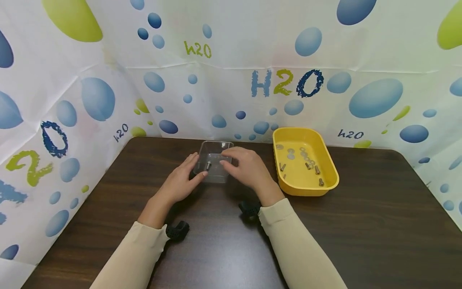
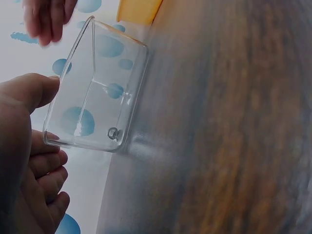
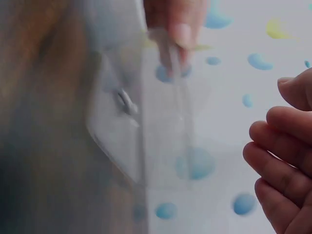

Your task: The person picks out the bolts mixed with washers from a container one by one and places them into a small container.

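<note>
A clear plastic container (image 1: 216, 176) stands toward the back of the table with one metal bolt (image 1: 208, 165) inside. My left hand (image 1: 179, 182) holds its left front corner, the thumb at the front rim and the fingers along the left side. In the left wrist view the bolt's head (image 2: 113, 133) shows through the clear wall. My right hand (image 1: 249, 166) hovers over the container's right side, fingers loosely bent and thumb apart. Seen from the right wrist, that hand (image 3: 285, 156) has nothing in its fingers and stands apart from the blurred container.
Right of the container sits a yellow tray (image 1: 306, 190) with several bolts (image 1: 317, 170) and flat washers (image 1: 290, 155) in it. The dark wooden table (image 1: 223, 249) ends at a patterned white sheet (image 1: 231, 96) behind and at the sides.
</note>
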The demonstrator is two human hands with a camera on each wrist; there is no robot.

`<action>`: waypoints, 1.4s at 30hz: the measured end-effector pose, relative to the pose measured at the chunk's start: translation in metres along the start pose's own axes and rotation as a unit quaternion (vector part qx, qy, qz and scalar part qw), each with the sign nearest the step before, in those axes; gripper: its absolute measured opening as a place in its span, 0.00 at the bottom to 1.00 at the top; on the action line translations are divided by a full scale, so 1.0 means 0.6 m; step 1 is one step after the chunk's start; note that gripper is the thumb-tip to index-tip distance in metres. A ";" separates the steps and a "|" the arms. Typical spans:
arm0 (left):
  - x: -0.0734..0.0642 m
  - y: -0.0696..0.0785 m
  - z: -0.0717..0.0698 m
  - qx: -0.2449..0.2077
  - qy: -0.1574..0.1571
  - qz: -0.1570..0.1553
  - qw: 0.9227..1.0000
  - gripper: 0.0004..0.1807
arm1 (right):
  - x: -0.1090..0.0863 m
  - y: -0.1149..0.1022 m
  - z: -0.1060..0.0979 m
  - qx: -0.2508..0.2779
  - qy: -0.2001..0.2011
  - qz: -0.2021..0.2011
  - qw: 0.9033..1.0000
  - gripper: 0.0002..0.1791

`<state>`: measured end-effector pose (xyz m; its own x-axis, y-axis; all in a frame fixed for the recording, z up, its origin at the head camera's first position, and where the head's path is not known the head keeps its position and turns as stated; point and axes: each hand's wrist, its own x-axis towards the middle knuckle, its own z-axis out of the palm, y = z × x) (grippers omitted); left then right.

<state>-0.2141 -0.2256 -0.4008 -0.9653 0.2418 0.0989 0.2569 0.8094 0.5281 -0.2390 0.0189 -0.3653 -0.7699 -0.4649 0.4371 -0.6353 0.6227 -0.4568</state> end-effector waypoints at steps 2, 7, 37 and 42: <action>0.000 0.000 0.000 0.000 -0.002 -0.001 1.000 0.44 | -0.005 0.008 -0.022 0.000 0.017 -0.001 1.000 0.19; 0.003 -0.001 -0.003 0.000 -0.007 0.003 1.000 0.44 | -0.025 0.041 -0.084 -0.018 0.055 0.012 0.998 0.20; 0.056 0.169 0.043 -0.034 0.007 0.083 0.996 0.44 | -0.099 0.191 -0.150 -0.030 -0.072 0.229 0.970 0.26; 0.076 0.211 0.075 -0.047 -0.011 0.103 0.994 0.44 | -0.098 0.197 -0.146 -0.035 -0.082 0.235 0.968 0.25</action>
<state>-0.2238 -0.0880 -0.3674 -0.8911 0.4099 0.1945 0.4421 0.6883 0.5752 -0.2637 0.1751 -0.3773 -0.9757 -0.2101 0.0617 -0.2111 0.8280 -0.5194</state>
